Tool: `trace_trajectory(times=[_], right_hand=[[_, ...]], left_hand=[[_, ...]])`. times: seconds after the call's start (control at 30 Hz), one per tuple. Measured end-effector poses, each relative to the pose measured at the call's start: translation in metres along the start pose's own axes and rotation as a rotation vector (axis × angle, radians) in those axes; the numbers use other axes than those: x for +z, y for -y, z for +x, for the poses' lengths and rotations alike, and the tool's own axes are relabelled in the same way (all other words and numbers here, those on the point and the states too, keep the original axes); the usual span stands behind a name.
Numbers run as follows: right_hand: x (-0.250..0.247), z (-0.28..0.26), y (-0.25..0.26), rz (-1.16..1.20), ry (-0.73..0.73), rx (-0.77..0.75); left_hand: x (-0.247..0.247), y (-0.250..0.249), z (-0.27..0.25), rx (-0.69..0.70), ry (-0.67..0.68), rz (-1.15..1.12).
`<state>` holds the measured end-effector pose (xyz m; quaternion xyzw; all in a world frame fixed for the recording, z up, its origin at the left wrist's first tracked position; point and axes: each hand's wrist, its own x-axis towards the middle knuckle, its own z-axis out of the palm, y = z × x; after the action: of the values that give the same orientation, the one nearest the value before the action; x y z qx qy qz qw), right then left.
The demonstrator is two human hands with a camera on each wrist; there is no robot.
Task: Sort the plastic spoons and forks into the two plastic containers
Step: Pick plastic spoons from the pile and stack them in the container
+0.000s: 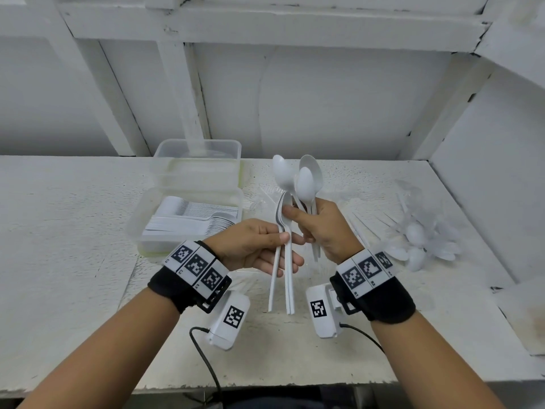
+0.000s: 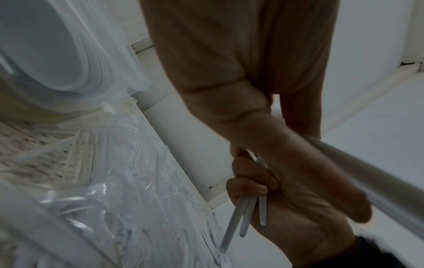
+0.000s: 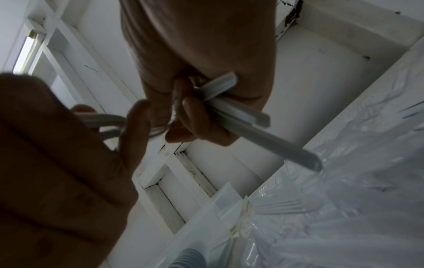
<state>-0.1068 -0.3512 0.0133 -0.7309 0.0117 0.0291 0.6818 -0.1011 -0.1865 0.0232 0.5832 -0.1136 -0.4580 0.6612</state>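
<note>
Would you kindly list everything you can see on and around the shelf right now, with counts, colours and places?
Near container: one, clear, left of centre on the shelf, holding stacked white spoons.
Far container: one, clear, behind the near one; contents not clear.
Held spoons: three, white, bowls up, in the right hand's grip.
Held cutlery: a few white pieces nested together, handles hanging down, in the left hand's grip.
Loose pile: count unclear, white spoons and forks on clear plastic wrap, right side of the shelf.
Shelf: one, white, worn.
Wristbands: two, black with printed markers, one on each wrist.
Left hand: pinches the nested pieces.
Right hand: grips the spoon handles.
</note>
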Motion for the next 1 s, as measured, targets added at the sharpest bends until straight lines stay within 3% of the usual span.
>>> trace_trajectory(times=[0.27, 0.43, 0.63, 1.0], right_hand=[[0.009, -0.003, 0.001, 0.000, 0.009, -0.033], [0.004, -0.002, 0.000, -0.072, -0.097, 0.001], [0.010, -0.012, -0.007, -0.100, -0.117, -0.028], [0.024, -0.022, -0.011, -0.193, -0.125, -0.052]], left_hand=[[0.004, 0.008, 0.005, 0.028, -0.013, -0.066], [0.005, 0.015, 0.011, 0.187, -0.239, -0.230], [0.010, 0.015, 0.018, 0.289, -0.566, -0.181], [0.021, 0.020, 0.030, 0.331, -0.661, -0.153]])
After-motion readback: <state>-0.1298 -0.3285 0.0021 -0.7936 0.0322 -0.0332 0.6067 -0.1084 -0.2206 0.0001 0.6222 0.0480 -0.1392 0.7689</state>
